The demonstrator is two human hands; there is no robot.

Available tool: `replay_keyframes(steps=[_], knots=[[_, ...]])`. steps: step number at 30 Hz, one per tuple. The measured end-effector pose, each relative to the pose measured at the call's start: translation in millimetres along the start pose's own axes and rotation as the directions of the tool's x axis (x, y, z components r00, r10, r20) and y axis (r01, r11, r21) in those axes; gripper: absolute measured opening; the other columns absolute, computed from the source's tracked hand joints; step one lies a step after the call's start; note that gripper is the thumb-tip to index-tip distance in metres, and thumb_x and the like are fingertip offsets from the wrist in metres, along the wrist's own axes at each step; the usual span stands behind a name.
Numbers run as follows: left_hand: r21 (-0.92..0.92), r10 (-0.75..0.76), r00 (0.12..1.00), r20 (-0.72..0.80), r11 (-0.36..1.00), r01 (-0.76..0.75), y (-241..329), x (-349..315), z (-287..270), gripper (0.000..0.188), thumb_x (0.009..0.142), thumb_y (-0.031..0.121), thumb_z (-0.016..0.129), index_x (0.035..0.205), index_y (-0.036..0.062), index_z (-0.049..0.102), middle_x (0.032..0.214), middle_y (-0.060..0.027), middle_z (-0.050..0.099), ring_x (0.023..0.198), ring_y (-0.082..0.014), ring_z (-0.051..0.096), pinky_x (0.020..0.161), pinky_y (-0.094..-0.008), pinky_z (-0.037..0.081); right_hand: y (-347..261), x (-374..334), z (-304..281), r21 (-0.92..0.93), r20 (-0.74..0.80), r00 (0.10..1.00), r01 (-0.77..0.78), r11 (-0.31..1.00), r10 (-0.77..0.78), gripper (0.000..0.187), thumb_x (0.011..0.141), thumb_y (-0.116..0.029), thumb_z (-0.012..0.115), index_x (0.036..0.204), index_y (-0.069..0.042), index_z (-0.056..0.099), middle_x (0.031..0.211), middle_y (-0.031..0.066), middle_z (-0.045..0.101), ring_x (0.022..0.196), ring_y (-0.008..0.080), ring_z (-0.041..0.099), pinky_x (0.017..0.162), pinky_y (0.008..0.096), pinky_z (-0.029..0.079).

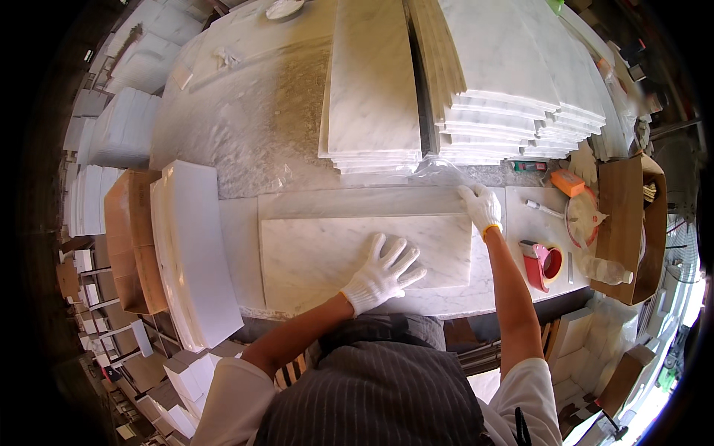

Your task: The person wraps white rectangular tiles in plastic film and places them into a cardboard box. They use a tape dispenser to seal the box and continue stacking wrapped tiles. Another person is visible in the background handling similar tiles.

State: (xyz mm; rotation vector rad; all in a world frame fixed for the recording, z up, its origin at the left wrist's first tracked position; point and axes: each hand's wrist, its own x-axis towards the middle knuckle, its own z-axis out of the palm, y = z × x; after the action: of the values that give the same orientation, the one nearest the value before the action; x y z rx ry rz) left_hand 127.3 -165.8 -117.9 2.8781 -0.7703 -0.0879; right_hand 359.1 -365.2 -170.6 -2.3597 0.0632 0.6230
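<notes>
A white marble-look tile [327, 245] with grey veining lies flat on the table before me. My left hand [377, 279], in a white knit glove, rests on its near right half with fingers spread. Behind it, a second, greyer slab [357, 202] shows as a strip under or beyond the tile. My right hand [483, 207], gloved with a yellow cuff, is at the tile's far right corner. Its thumb and fingers look apart and slightly bent; I see nothing held, though the fingertips are small in view.
Stacked marble tiles [372, 89] stand behind, with a wider stack [506, 67] beside them. White boards [195, 253] and a cardboard box [134, 238] are left. Rightward sit a red tape dispenser [534, 265], an orange box [567, 182], a plastic bottle [608, 270] and an open carton [621, 223].
</notes>
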Motion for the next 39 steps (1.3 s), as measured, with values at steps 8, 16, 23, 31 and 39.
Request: replay_keyframes(steps=[8, 16, 23, 31, 39], knots=[[0.017, 0.027, 0.998, -0.062, 1.000, -0.026, -1.1, -4.8, 7.8, 0.081, 0.067, 0.052, 0.080, 0.141, 0.0283, 0.054, 0.146, -0.0108, 0.045, 0.136, -0.0362, 0.039, 0.105, -0.0736, 0.030, -12.7, -7.6, -6.1, 0.025, 0.024, 1.000, 0.005, 1.000, -0.005, 0.043, 0.085, -0.047, 0.063, 0.102, -0.009, 0.076, 0.090, 0.0122, 0.075, 0.088, 0.0278, 0.070, 0.083, 0.0383, 0.050], [0.031, 0.031, 0.996, -0.088, 0.999, -0.028, -1.0, -6.0, 10.5, 0.077, 0.071, 0.050, 0.077, 0.141, 0.0279, 0.053, 0.146, -0.0101, 0.045, 0.136, -0.0353, 0.039, 0.107, -0.0737, 0.029, -2.9, -2.9, 1.2, 0.058, -0.065, 0.993, 0.101, 0.993, -0.097, 0.043, 0.083, -0.043, 0.065, 0.091, -0.003, 0.075, 0.067, 0.0068, 0.069, 0.062, 0.0145, 0.062, 0.064, 0.0318, 0.048], [-0.057, 0.034, 0.999, -0.002, 0.998, -0.034, -6.1, -7.6, -0.9, 0.082, 0.072, 0.055, 0.076, 0.145, 0.0287, 0.048, 0.151, -0.0105, 0.042, 0.141, -0.0358, 0.035, 0.113, -0.0668, 0.026, 14.2, 13.6, 4.8, 0.106, 0.066, 0.993, 0.096, 0.990, -0.103, 0.038, 0.080, -0.036, 0.070, 0.096, -0.002, 0.071, 0.081, 0.0096, 0.071, 0.079, 0.0185, 0.067, 0.075, 0.0326, 0.051], [-0.290, -0.525, 0.800, -0.290, 0.845, 0.449, -35.4, -60.6, -30.5, 0.093, 0.070, 0.048, 0.084, 0.147, 0.0159, 0.042, 0.150, -0.0187, 0.041, 0.140, -0.0369, 0.037, 0.115, -0.0568, 0.030, -22.2, -31.2, -14.7, 0.561, -0.008, 0.929, 0.310, 0.768, -0.370, 0.030, 0.082, -0.017, 0.073, 0.107, -0.003, 0.066, 0.083, 0.0071, 0.065, 0.081, 0.0163, 0.063, 0.075, 0.0297, 0.050], [-0.632, -0.966, 0.200, -0.163, 0.258, 0.731, -126.2, -155.3, -25.9, 0.105, 0.073, 0.033, 0.086, 0.153, 0.0030, 0.026, 0.152, -0.0246, 0.038, 0.141, -0.0363, 0.037, 0.115, -0.0432, 0.032, -19.8, -104.1, -67.8, 0.357, 0.016, 0.904, 0.393, 0.847, -0.426, 0.018, 0.086, -0.012, 0.073, 0.103, -0.007, 0.071, 0.099, 0.0075, 0.071, 0.094, 0.0163, 0.065, 0.087, 0.0306, 0.049]])
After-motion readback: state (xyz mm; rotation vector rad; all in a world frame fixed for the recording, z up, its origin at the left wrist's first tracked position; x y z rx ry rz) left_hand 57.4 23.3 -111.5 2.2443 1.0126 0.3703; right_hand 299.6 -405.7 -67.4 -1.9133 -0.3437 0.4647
